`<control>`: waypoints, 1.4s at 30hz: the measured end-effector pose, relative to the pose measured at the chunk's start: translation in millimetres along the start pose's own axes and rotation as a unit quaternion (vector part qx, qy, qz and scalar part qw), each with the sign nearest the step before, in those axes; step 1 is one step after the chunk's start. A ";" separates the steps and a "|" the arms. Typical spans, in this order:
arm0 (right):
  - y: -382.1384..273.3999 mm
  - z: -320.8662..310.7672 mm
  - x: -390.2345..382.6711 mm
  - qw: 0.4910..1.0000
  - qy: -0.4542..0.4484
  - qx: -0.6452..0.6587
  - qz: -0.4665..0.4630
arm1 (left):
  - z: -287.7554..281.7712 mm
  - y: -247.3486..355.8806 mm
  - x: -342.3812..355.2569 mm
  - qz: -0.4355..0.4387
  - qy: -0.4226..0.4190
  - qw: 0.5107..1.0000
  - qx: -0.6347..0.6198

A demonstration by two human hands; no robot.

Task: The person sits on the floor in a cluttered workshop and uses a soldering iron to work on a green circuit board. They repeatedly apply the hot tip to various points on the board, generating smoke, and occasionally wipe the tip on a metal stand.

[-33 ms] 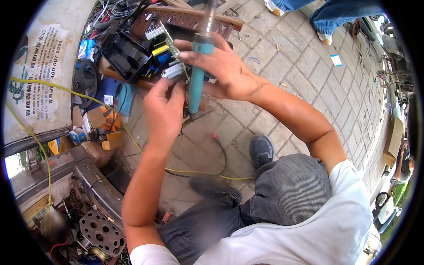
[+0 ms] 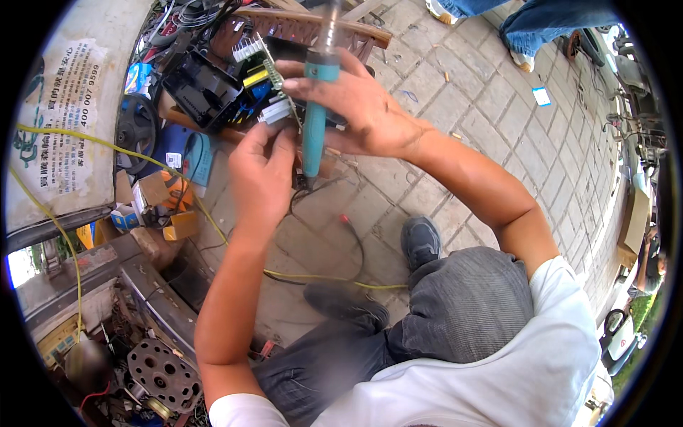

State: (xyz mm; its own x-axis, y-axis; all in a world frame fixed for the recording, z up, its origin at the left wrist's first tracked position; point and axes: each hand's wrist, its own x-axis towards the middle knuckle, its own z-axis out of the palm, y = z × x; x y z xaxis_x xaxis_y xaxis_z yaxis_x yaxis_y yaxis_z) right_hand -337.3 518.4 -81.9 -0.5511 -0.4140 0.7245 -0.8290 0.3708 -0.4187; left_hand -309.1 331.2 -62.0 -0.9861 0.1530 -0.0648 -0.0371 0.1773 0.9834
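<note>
The left hand (image 2: 262, 167) pinches the circuit board (image 2: 274, 77) near a black case (image 2: 203, 89); how the right hand (image 2: 377, 117) grips the soldering iron (image 2: 314, 135) is unclear. The board looks light, stiff, fragile, best held by its edges.

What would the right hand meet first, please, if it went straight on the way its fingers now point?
The right hand would probably meet the circuit board first; whether they already touch is unclear.

1. Soldering iron (image 2: 314, 134) in the right hand (image 2: 373, 121), right of the circuit board (image 2: 272, 72).
2. Circuit board just beyond the left hand (image 2: 262, 165).
3. Plastic housing (image 2: 193, 82) left of circuit board.
4. Wheel (image 2: 134, 132) left of plastic housing.
5. Cartons (image 2: 152, 191) on the wheel's near side.
</note>
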 end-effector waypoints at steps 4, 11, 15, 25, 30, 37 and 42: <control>7.6 -1.9 0.0 0.997 -0.001 0.069 0.018 | -5.1 -11.3 4.8 -0.004 -0.003 1.000 0.000; 2.6 -22.8 -26.8 0.992 0.090 0.089 -0.027 | -1.4 -20.9 1.8 0.019 0.057 0.998 0.003; -21.0 -44.8 -42.5 0.975 0.150 0.162 0.027 | -4.1 -22.7 3.9 0.153 0.091 0.971 0.159; -80.3 -71.6 -67.7 0.880 0.210 0.217 0.366 | 5.4 -9.2 5.3 0.117 0.164 0.965 0.170; -83.0 -51.3 -75.3 0.894 0.220 0.206 0.332 | -5.5 -14.6 9.7 0.052 0.169 0.983 0.049; -76.5 -22.8 -74.1 0.874 0.232 0.257 0.343 | 0.2 -9.8 7.9 0.024 0.189 0.980 0.057; -80.4 -20.1 -73.1 0.847 0.221 0.292 0.385 | 6.3 -10.9 8.1 0.049 0.181 0.981 0.053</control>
State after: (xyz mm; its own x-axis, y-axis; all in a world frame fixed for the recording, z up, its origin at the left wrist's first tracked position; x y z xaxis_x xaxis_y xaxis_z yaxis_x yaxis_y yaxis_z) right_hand -228.5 535.5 -90.2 -0.9676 0.1631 0.1929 -0.2161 -0.1387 -0.9665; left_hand -315.7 336.6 -74.3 -0.9777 -0.1779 0.1115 0.0580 0.2820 0.9577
